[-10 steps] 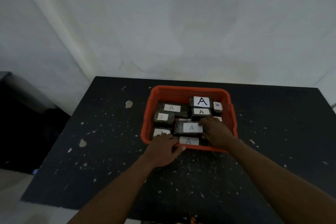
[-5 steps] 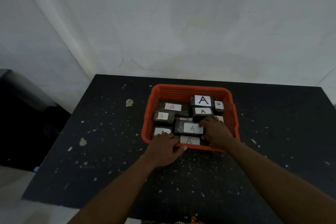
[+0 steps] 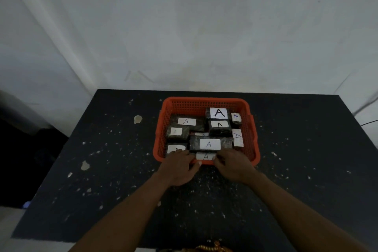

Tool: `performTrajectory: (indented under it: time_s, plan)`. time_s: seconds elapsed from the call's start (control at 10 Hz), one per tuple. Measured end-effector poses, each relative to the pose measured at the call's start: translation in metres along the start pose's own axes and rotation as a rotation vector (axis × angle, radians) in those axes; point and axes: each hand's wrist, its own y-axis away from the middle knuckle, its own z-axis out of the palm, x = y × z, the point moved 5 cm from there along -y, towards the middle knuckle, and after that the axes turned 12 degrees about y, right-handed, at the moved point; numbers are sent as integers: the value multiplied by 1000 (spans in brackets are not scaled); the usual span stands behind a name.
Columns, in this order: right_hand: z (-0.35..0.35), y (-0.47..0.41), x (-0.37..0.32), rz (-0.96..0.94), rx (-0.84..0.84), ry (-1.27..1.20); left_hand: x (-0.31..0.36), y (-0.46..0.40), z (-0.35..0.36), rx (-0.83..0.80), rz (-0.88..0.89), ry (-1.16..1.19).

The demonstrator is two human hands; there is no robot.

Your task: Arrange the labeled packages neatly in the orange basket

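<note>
The orange basket (image 3: pixel 204 101) sits mid-table and holds several dark wrapped packages with white "A" labels. A long package (image 3: pixel 225 143) lies across the middle on top of others. A front package (image 3: pixel 205 156) stands against the near wall, with only its label showing between my hands. My left hand (image 3: pixel 178 168) reaches over the near rim, thumb by that package's left end, fingers covering part of a corner package (image 3: pixel 173 147). My right hand (image 3: pixel 233 168) curls its fingers at the package's right end. How firmly either hand grips is hidden.
The basket stands on a black table (image 3: pixel 102 170) flecked with white chips, set against a pale wall. The table's right edge runs near a cable (image 3: pixel 368 122). A dark object (image 3: pixel 20 149) stands beside the table on the left.
My right hand has drawn back from the long middle package to the near rim, beside the front package. My left hand has stayed at the rim. The view has shifted slightly.
</note>
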Motion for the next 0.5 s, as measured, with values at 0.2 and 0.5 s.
performTrajectory:
  time_s: [0.2, 0.5]
  plan:
    - [0, 4, -4, -16, -75, 39, 5, 0, -2, -36, 0, -16]
    - [-46, -18, -3, 43, -102, -46, 12, -24, -51, -152, -94, 159]
